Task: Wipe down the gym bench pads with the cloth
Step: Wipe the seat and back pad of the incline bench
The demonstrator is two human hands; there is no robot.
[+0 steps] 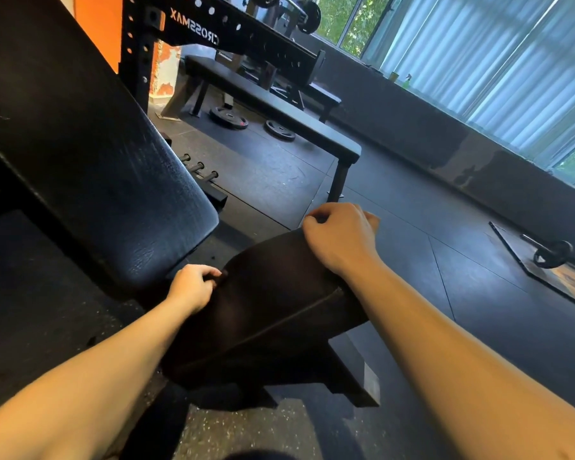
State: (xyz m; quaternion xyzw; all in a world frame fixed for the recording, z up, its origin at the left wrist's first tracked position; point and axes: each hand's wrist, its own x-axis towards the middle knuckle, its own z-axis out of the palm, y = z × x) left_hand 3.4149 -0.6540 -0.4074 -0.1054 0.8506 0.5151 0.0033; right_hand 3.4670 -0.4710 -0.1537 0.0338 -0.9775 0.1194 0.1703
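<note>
My left hand [193, 287] and right hand [341, 237] each pinch a corner of the dark cloth [273, 293], spread just below the back pad [113, 194]; it looks light and limp, so the edges seem the best grip.

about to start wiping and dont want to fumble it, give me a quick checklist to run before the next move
1. Left hand has the cloth: ok, its fingers pinch the near edge.
2. Right hand has the cloth: ok, it grips the far corner.
3. Cloth spread out, not bunched: ok, it is stretched between both hands.
4. Cloth on the face of the back pad: not ok, it is held beside the pad's lower end.
5. Seat pad under the cloth: cannot tell, the cloth hides what is below.
6. Cloth damp or clean: cannot tell, it is too dark to judge.
</note>
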